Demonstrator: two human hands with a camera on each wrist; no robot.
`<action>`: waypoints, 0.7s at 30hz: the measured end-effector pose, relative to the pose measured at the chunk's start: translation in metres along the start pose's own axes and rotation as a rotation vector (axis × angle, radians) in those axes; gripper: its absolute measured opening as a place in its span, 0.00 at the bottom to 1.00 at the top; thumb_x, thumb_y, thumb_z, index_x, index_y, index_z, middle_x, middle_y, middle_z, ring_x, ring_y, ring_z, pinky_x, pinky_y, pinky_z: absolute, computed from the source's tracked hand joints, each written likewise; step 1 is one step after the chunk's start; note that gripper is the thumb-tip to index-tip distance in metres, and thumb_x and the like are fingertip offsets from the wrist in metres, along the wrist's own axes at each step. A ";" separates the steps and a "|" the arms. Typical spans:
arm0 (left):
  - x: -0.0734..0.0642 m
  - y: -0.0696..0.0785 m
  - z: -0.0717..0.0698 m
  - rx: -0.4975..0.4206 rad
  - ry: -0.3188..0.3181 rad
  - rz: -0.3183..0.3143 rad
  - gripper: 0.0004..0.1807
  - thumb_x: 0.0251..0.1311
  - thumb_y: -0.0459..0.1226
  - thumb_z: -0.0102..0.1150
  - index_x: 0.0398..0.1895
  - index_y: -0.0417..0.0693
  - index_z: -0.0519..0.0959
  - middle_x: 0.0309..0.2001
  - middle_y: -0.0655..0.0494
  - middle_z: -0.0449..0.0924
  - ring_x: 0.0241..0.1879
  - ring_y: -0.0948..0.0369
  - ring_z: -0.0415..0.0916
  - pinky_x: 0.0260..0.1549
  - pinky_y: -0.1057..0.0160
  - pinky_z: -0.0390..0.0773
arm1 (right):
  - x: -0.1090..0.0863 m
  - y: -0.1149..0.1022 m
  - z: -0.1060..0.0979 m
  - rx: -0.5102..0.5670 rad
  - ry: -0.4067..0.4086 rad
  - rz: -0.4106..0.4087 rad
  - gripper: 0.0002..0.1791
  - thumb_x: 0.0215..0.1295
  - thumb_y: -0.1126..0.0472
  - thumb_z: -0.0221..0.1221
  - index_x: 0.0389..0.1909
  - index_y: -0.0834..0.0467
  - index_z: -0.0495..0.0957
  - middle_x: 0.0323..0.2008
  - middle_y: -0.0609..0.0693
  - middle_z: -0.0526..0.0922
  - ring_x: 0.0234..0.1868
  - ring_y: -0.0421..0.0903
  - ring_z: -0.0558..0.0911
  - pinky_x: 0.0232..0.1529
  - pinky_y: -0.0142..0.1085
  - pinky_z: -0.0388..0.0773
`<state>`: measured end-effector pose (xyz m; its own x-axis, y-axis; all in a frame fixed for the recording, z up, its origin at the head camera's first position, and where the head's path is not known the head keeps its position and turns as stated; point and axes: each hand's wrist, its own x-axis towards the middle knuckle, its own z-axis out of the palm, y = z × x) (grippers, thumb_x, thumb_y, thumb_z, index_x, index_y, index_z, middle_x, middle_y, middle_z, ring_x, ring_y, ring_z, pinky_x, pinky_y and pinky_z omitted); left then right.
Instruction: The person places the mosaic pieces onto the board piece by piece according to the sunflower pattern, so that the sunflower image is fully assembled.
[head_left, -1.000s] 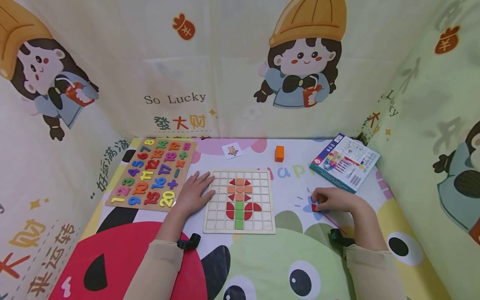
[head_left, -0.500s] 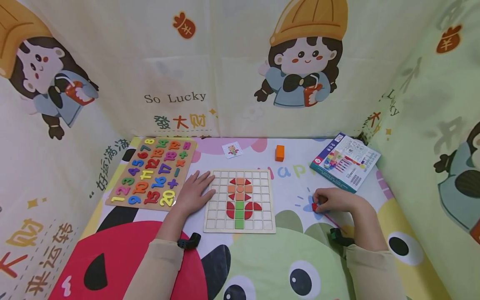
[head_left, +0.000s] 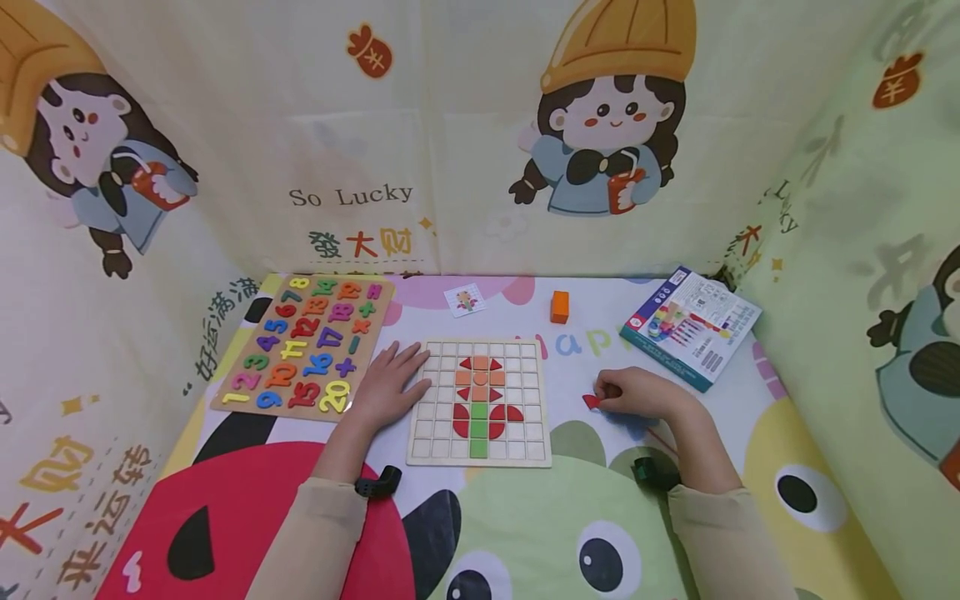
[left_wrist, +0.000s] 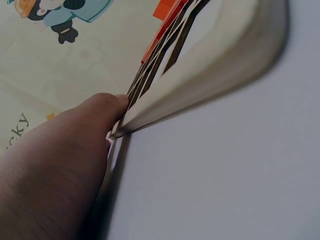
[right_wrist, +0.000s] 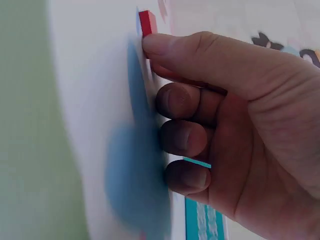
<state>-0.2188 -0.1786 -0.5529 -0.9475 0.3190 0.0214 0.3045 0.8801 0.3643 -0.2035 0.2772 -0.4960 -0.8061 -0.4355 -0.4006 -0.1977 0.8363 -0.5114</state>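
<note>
My right hand pinches a small red puzzle piece between thumb and index finger, to the right of the wooden grid board. In the right wrist view the red piece sticks out past the thumb tip, and the other fingers are curled. The piece's full outline is partly covered by the fingers. My left hand rests with extended fingers at the board's left edge; the thumb touches that edge in the left wrist view. On the board, orange, red and green pieces form a flower with a green stem.
A number puzzle board lies at the left, beside my left hand. Behind the grid board are a small flower picture card and an orange block. A flat box sits at the back right. Printed curtains enclose the table.
My right hand has moved left with the red piece, closer to the grid board. The left hand and the board have stayed in place.
</note>
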 end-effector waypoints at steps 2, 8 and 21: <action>0.000 0.000 0.000 -0.002 -0.004 -0.002 0.34 0.67 0.60 0.50 0.75 0.64 0.62 0.78 0.59 0.55 0.80 0.47 0.40 0.77 0.41 0.42 | 0.009 -0.007 0.003 0.002 0.010 -0.002 0.05 0.66 0.54 0.63 0.34 0.45 0.76 0.26 0.43 0.75 0.32 0.43 0.75 0.32 0.34 0.70; -0.001 0.000 -0.001 -0.006 -0.005 0.000 0.35 0.68 0.60 0.49 0.75 0.65 0.61 0.78 0.59 0.55 0.80 0.47 0.40 0.77 0.41 0.42 | 0.030 -0.028 0.011 0.008 0.065 -0.013 0.09 0.66 0.52 0.62 0.44 0.46 0.76 0.30 0.45 0.77 0.34 0.44 0.76 0.34 0.37 0.74; -0.001 0.000 -0.001 0.001 -0.019 -0.013 0.35 0.68 0.61 0.48 0.76 0.65 0.60 0.78 0.60 0.54 0.80 0.48 0.38 0.78 0.42 0.41 | 0.038 -0.036 0.019 -0.082 0.152 -0.096 0.12 0.64 0.55 0.65 0.48 0.49 0.78 0.37 0.43 0.76 0.40 0.43 0.73 0.43 0.36 0.76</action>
<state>-0.2183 -0.1788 -0.5522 -0.9493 0.3142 -0.0012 0.2923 0.8844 0.3638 -0.2166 0.2244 -0.5071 -0.8549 -0.4648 -0.2303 -0.3178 0.8201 -0.4758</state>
